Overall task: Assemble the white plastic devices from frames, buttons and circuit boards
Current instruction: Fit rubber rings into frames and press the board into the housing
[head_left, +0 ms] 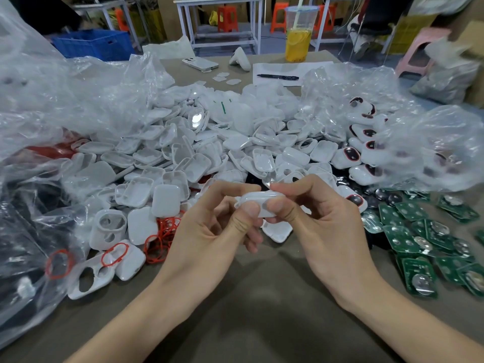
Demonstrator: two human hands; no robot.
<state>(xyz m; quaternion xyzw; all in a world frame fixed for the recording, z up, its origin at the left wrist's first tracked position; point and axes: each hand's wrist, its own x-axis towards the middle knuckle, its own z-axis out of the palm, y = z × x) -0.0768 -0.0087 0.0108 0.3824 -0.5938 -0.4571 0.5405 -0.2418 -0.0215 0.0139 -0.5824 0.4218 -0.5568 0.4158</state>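
Pinching one white device between left hand and right hand, thumbs pressed together on it, probably snapping its halves shut above the tabletop.

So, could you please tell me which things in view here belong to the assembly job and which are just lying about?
For the job: white device held in the left hand and right hand; pile of white shells; red rings; green circuit boards.
Just lying about: phone; black pen; cup of yellow drink; blue crate.
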